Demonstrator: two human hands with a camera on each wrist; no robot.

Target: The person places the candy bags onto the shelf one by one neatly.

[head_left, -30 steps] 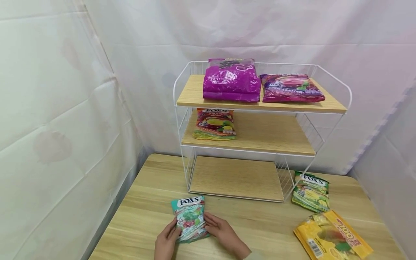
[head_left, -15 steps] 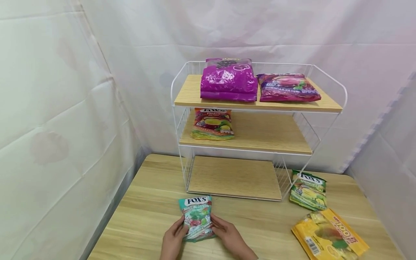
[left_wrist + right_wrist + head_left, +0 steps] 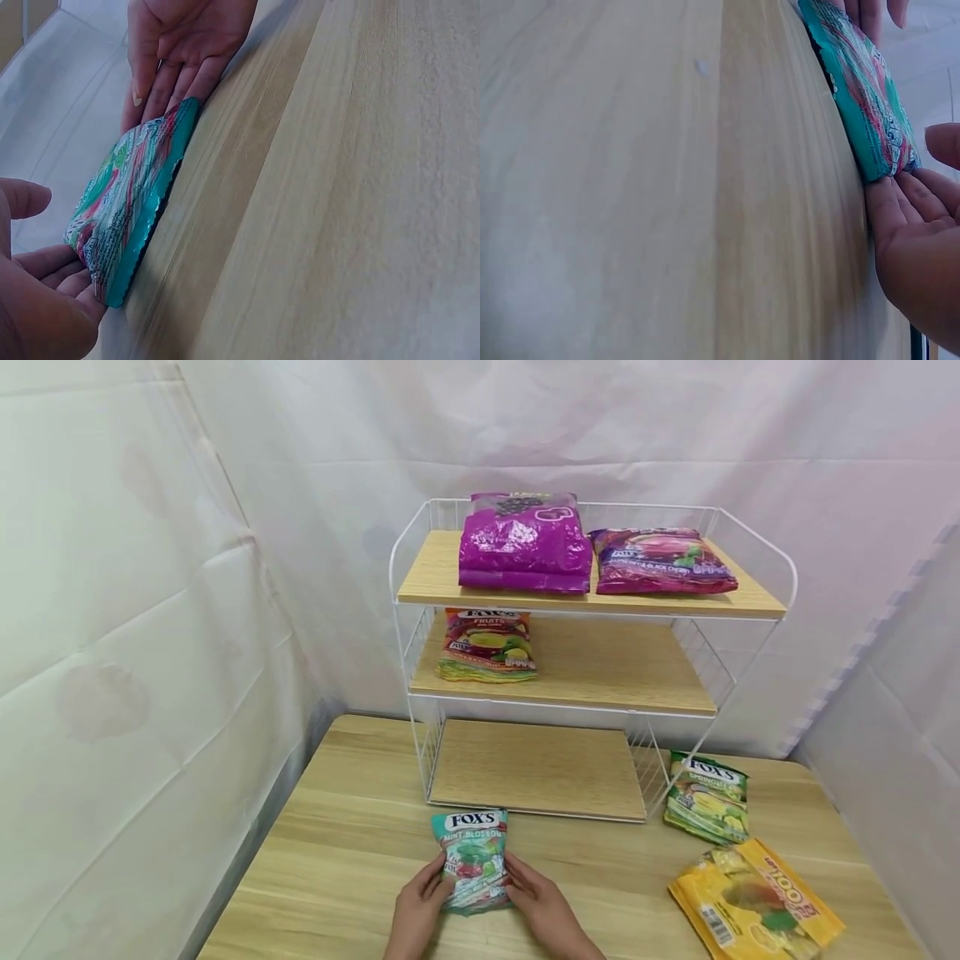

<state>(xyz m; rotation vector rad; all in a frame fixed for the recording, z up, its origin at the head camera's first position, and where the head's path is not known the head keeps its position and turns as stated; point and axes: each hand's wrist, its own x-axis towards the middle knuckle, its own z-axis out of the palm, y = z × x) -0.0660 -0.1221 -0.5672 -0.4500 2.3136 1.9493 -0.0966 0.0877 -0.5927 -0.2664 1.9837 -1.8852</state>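
A teal Fox's Mint Blossom candy bag [image 3: 472, 852] lies flat on the wooden table in front of the shelf's lowest tier. At its left edge is my left hand [image 3: 422, 906], with straight fingers against the side of the bag. My right hand [image 3: 546, 910] touches the opposite edge in the same way. In the left wrist view, the left thumb [image 3: 26, 199] is raised clear of the bag, and in the right wrist view the right thumb [image 3: 943, 142] also stands apart from it. Fingertips of both hands are partly hidden at the bag's edges.
A white wire rack with wooden shelves [image 3: 615, 660] stands behind. Its top tier bears a purple grape bag [image 3: 525, 543] and a raspberry-black cherry bag [image 3: 663, 562]; a Fox's Fruits bag [image 3: 487, 646] is on the middle. Right lie a green Fox's bag [image 3: 707, 800] and a yellow bag [image 3: 757, 902].
Both hands and the teal candy bag between them have slid right along the table. The head view has shifted slightly, so the rack appears a little farther left.
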